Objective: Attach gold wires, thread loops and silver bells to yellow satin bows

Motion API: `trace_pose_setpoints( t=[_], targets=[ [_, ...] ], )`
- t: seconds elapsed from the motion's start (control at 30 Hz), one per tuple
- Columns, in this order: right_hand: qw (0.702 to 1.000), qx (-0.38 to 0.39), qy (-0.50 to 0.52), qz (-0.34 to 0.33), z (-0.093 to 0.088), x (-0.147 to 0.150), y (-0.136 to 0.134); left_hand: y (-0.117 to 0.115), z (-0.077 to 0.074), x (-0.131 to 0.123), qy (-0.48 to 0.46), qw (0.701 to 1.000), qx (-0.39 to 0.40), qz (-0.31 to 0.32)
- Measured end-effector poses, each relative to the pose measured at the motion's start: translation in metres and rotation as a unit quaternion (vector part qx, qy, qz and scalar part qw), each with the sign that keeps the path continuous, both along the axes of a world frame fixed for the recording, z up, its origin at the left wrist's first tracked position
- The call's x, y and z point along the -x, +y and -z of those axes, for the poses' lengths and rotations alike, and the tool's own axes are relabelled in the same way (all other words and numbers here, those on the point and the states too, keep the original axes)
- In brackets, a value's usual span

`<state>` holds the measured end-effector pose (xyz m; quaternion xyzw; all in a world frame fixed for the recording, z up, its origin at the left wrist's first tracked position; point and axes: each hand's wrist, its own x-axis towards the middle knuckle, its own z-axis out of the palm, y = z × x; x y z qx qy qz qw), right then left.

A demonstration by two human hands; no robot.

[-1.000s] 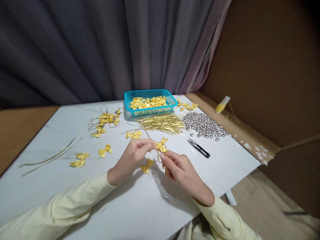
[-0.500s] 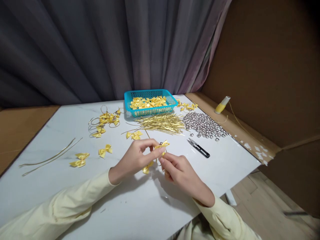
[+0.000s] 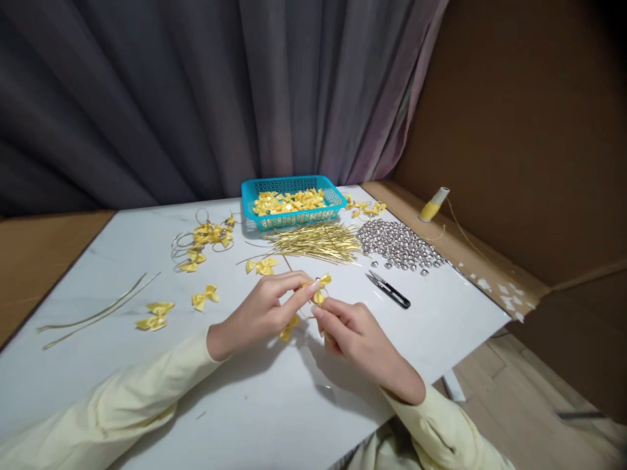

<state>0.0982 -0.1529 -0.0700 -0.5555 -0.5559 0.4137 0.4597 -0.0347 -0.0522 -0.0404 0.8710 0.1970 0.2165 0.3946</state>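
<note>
Over the middle of the table, my left hand pinches a yellow ribbon bow between thumb and fingertips. Part of a gold cord sticks out behind that hand, and a thin loop of it shows below the bow. My right hand is closed close against the bow, its thumb and forefinger pinching the cord; the exact grip is partly hidden. Beneath my hands another yellow bow lies on the table, partly covered. Loose bows rest to the left.
Behind my hands stands a blue basket of bows, with a heap of gold cords before it. Silver beads and black thread snips are on the right. Finished-looking looped bows lie left; a thread spool stands at far right.
The bow has turned and tilted between my fingers, and its lower part shows more now. My hands have otherwise stayed nearly in place.
</note>
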Motion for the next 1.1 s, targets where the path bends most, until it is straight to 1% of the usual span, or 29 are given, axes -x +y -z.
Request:
trace_pose_setpoints(
  t=[0.33, 0.5, 0.7, 0.93, 1.1],
  targets=[
    [1.0, 0.011, 0.029, -0.004, -0.0021, -0.0014, 0.0005, -0.0046, 0.0029, -0.0015, -0.025, 0.998, 0.041, -0.029],
    [0.999, 0.009, 0.041, -0.004, -0.0017, -0.0017, 0.0017, -0.0072, 0.0039, -0.0016, -0.022, 0.997, 0.054, -0.043],
    [0.999, 0.009, 0.036, -0.002, -0.0029, -0.0027, 0.0026, -0.0088, 0.0051, -0.0029, -0.026, 0.997, 0.05, -0.043],
    [0.999, 0.009, 0.039, -0.002, -0.0018, -0.0014, 0.0022, -0.0081, 0.0084, -0.0029, -0.037, 0.998, 0.019, -0.043],
    [0.999, -0.003, 0.042, -0.01, -0.0028, -0.0002, 0.0022, -0.0073, 0.0087, -0.0027, -0.058, 0.997, 0.036, -0.041]
  ],
)
